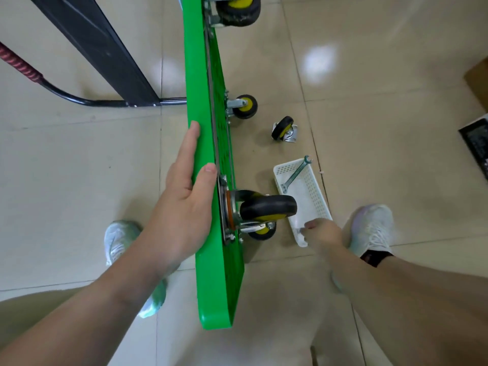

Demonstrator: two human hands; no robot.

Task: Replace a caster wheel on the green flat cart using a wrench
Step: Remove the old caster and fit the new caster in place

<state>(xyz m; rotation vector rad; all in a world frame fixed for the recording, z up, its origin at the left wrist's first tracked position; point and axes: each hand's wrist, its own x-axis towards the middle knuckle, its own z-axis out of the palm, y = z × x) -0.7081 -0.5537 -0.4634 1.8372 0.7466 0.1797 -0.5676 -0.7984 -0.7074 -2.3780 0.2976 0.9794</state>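
A: Lot one, surface: a glossy beige tiled floor point(79, 167) is carrying everything. Lot two?

B: The green flat cart point(211, 286), standing on its long edge, underside facing right so the wheels are showing. The left hand point(182, 207) is steadying it, with fingers straight and flat against the deck face, thumb lying over the top edge and nothing clenched. I judge it is being propped this way to bring the mounting plates within reach.

A: Wheels?

B: Mounted casters are showing along the underside, the nearest caster point(268, 207) jutting toward the basket. A loose caster point(284, 128) is lying on the tile beyond the basket, apart from the cart. I cannot tell whether it is the old one or the spare.

A: Tools?

B: The wrench point(295, 173) is lying slantwise in the white basket point(317, 196), its open end poking over the far rim, untouched. The right hand point(323, 233) is reaching into the basket's near end with fingers curled. Blur is hiding whether it is pinching anything.

A: Room to move?

B: Bare tile is lying open right of the underside, out to the right shoe point(375, 228). On the left, the black handle frame point(100, 48) is crowding the deck's far part. The bottom edge is giving narrow footing, so letting go would probably be risking a tip.
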